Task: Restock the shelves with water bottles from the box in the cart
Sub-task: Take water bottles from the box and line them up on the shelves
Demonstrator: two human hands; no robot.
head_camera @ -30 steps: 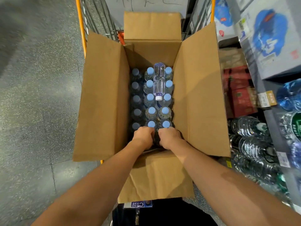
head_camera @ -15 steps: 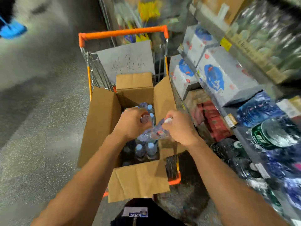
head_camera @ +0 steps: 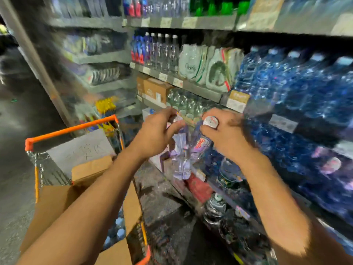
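**Bottles lifted clear of the box, swung toward the shelves**

Head view: both hands have risen from the box [head_camera: 57, 203] in the cart [head_camera: 70, 129]. Left hand [head_camera: 156, 131] and right hand [head_camera: 223, 134] each grip a water bottle [head_camera: 181, 161] by its neck, bottles hanging below the fingers. Carrying step; next, I judge, find a shelf [head_camera: 200, 90] gap beyond the grip.
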